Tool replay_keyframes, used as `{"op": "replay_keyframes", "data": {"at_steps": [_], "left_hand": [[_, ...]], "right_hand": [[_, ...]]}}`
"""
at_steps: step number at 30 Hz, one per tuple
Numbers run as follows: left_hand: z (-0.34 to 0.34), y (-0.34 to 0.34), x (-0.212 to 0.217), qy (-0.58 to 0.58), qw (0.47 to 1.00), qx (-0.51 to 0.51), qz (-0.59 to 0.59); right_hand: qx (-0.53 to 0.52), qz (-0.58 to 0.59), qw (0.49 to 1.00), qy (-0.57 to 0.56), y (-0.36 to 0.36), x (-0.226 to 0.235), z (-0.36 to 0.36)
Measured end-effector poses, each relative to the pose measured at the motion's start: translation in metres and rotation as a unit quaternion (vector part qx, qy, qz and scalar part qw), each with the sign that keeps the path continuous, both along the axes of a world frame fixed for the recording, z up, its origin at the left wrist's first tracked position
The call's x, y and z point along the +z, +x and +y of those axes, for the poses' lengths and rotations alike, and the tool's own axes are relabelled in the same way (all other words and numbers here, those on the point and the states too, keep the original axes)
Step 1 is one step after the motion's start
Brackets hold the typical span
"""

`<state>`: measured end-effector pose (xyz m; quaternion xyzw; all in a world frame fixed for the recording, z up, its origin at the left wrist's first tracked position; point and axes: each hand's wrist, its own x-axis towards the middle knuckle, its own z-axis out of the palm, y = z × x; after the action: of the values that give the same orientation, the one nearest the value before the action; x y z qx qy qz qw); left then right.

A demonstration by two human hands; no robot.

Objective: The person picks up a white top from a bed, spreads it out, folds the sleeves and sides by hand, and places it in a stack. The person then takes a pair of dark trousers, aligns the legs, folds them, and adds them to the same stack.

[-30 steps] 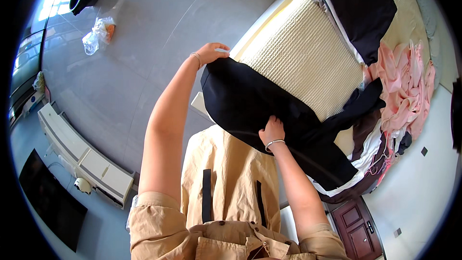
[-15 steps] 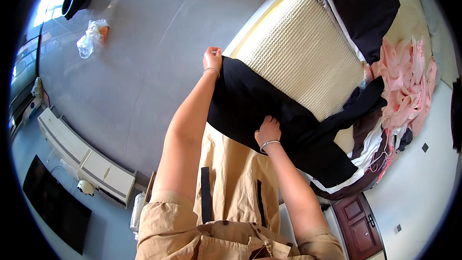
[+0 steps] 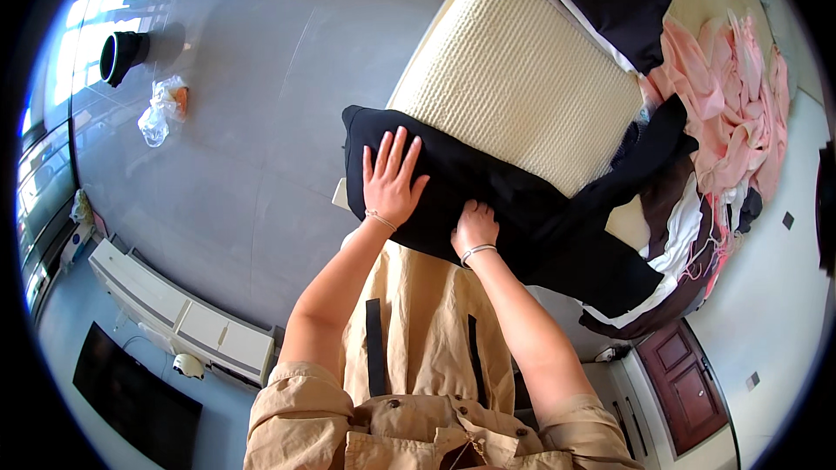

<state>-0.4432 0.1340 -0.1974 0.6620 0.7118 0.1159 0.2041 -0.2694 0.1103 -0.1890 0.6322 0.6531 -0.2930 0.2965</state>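
Observation:
A black garment (image 3: 540, 226) lies spread over the near edge of the padded cream seat or bed, its kind unclear from its shape. My left hand (image 3: 392, 183) rests flat on its left part, fingers spread. To the right, my right hand (image 3: 475, 226) sits on the garment's near side with its fingers curled into the cloth; the fingertips are partly hidden. Narrower parts of the garment reach out to the right, one over a white cloth (image 3: 675, 248).
Beyond the garment shows the ribbed cream cover (image 3: 522, 78), with a folded dark garment (image 3: 610, 0) at its far end. Pink clothes (image 3: 723, 113) are heaped at the right. On the grey floor (image 3: 252, 122) stand a black bin (image 3: 124, 57) and a clear plastic bag (image 3: 161, 113).
My left hand has let go of the garment's far left corner and now lies flat on the cloth, nearer to me. The left end has settled outward; my right hand stays on the cloth.

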Motion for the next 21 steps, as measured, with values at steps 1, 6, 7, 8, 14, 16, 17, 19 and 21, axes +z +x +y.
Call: {"op": "replay_keyframes", "data": {"at_steps": [1,6,7,8,14,16,17,19,21], "left_hand": [[0.004,0.001,-0.002,-0.003,1.0,-0.002,0.003],[0.01,0.003,-0.01,-0.02,0.999,0.021,0.024],[0.013,0.002,-0.01,-0.034,0.998,0.037,0.033],[0.016,0.001,-0.013,-0.039,0.997,0.061,0.026],[0.018,0.027,0.015,0.102,0.994,0.027,0.0],[0.012,0.055,0.047,0.137,0.981,-0.087,-0.111],[0.005,0.068,0.042,0.136,0.957,-0.172,-0.187],[-0.008,0.096,0.046,0.101,0.954,-0.232,-0.159],[-0.011,0.112,0.039,0.079,0.955,-0.255,-0.131]], "right_hand": [[-0.001,0.002,1.0,0.003,0.002,-0.001,0.0],[-0.007,0.033,0.999,0.032,0.006,0.001,-0.004],[-0.007,0.043,0.998,0.042,0.008,0.002,-0.004],[-0.008,0.052,0.997,0.052,0.008,0.002,-0.006],[-0.053,0.159,0.975,0.146,0.031,0.005,-0.025],[-0.074,0.236,0.946,0.21,0.042,0.012,-0.04],[-0.095,0.264,0.933,0.226,0.05,0.016,-0.049],[-0.086,0.273,0.919,0.271,0.066,0.027,-0.063],[-0.095,0.275,0.919,0.266,0.084,0.035,-0.078]]}}
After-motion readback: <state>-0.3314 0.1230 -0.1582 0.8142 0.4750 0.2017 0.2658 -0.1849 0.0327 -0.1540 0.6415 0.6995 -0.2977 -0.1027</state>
